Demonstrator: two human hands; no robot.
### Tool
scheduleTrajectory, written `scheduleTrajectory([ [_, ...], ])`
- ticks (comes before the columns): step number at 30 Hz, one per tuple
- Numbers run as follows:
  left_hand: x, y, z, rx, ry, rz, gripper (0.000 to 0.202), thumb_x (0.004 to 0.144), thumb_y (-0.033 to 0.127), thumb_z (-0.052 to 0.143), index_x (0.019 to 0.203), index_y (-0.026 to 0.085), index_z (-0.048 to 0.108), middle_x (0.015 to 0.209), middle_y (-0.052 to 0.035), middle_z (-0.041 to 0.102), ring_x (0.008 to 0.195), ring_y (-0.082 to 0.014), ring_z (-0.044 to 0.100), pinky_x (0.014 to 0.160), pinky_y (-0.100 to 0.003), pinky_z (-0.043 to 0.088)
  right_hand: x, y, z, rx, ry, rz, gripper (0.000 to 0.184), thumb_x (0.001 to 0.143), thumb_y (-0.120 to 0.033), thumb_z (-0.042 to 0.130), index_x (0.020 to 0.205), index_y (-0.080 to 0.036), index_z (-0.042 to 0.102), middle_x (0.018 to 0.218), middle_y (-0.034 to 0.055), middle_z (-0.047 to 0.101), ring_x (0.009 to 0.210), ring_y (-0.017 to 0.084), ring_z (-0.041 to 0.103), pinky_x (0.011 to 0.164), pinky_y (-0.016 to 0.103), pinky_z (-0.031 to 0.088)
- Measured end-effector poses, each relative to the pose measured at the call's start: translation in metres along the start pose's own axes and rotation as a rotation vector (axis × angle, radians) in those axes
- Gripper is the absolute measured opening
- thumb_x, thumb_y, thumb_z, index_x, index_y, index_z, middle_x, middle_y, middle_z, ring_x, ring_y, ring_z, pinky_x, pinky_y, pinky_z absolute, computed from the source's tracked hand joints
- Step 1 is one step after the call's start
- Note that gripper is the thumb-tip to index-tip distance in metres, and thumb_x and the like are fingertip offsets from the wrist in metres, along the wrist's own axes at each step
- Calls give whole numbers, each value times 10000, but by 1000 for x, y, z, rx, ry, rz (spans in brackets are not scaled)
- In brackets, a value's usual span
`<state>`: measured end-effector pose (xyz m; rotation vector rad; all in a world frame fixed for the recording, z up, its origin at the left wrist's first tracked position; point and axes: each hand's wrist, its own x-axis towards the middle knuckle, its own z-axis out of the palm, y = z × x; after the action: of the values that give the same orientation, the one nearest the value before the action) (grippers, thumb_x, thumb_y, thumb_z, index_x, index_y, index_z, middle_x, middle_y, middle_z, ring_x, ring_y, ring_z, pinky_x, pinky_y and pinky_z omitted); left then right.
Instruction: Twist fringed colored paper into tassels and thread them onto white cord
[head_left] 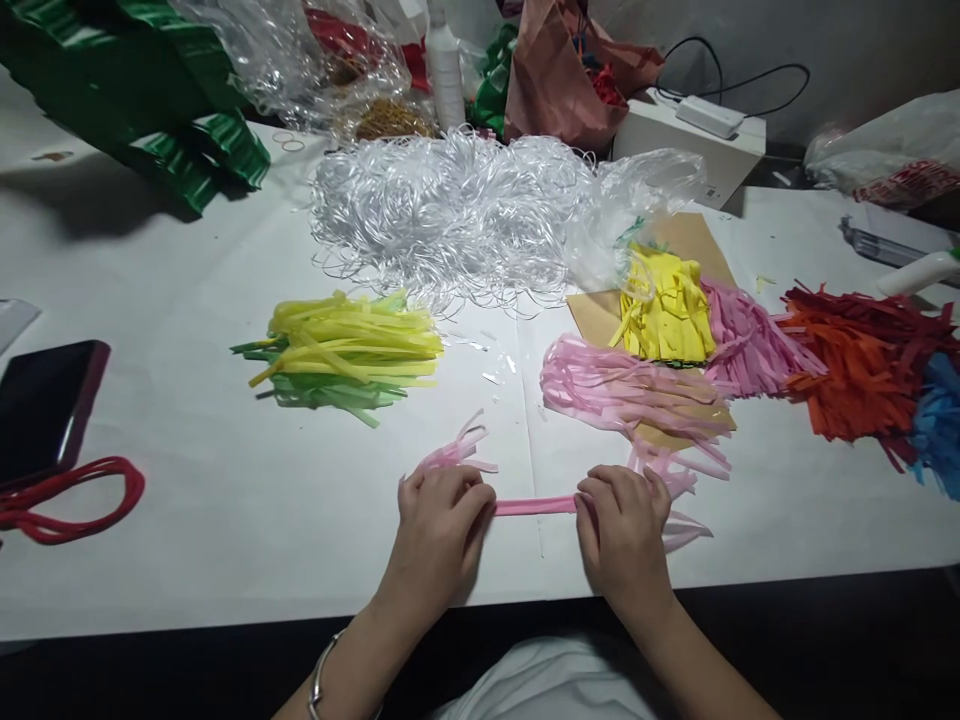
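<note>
Honestly, the pink fringed strip (pixel 534 506) near the front edge of the desk (pixel 255 540) looks super light and soft, probably easy to tear, so I'd grip the tightly bunched middle, not the loose fringe (pixel 456 450). The left hand (pixel 444 515) and right hand (pixel 624 520) both have fingers closed on it, spaced apart. Decent open room leftward to the red cord loop (pixel 136 487), but a pale pink fringe bundle (pixel 600 390) crowds the right hand's far side.

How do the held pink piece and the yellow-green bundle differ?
Pose: the pink piece spans the left hand and right hand; the bundle lies untouched.
Shape: the pink piece's middle is narrow; the bundle is broad.
Colour: pink piece pink; bundle yellow and green.
Shared: thin strips.
</note>
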<state>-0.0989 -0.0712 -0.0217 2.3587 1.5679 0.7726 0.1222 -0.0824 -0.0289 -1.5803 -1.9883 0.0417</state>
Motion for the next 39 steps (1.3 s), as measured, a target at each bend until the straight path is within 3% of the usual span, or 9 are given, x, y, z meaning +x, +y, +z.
scheduleTrajectory([
  [3,1,-2,0,-12,-6,119,190,939,82,497,911,215,630,891,-37,671,890,-229,575,894,-468,324,0,-5,-1,46,-7,-151,148,958,-115,524,983,-215,630,977,57,670,1010,228,593,1117,551,222],
  [7,3,-2,-2,-9,-48,196,186,921,78,505,943,195,648,886,-50,683,883,-240,565,891,-469,338,3,-14,6,80,-133,-338,171,967,-101,511,984,-206,645,886,25,674,942,191,585,1099,478,245],
  [11,3,-1,-5,-19,-50,210,176,932,117,514,966,198,666,880,-49,688,888,-241,566,904,-468,346,7,-16,14,21,-201,-366,175,967,-91,498,921,-183,640,797,18,628,858,184,547,1020,428,281],
  [19,1,-7,2,-31,-19,271,166,962,110,501,943,181,650,933,-50,713,925,-230,561,927,-448,357,12,-20,19,79,-208,-338,153,990,-166,519,886,-183,630,827,20,628,841,179,532,965,413,296],
  [24,1,-7,5,6,-32,234,137,972,146,524,886,184,624,917,-35,715,923,-228,571,896,-424,364,12,-21,22,-14,-221,-411,198,958,-91,511,800,-187,582,765,9,600,798,176,506,956,407,295],
  [33,-3,0,-2,6,-9,114,146,947,117,503,862,177,605,882,-54,672,874,-229,570,882,-448,356,9,11,2,-1,-172,-284,158,981,-133,500,884,-196,608,876,30,655,874,185,561,1009,435,286],
  [39,6,10,3,89,-40,-10,138,866,99,518,778,177,589,894,-81,660,874,-266,576,863,-488,353,9,6,1,45,-158,-109,152,971,-159,490,855,-190,584,913,53,624,897,210,561,1023,482,278],
])
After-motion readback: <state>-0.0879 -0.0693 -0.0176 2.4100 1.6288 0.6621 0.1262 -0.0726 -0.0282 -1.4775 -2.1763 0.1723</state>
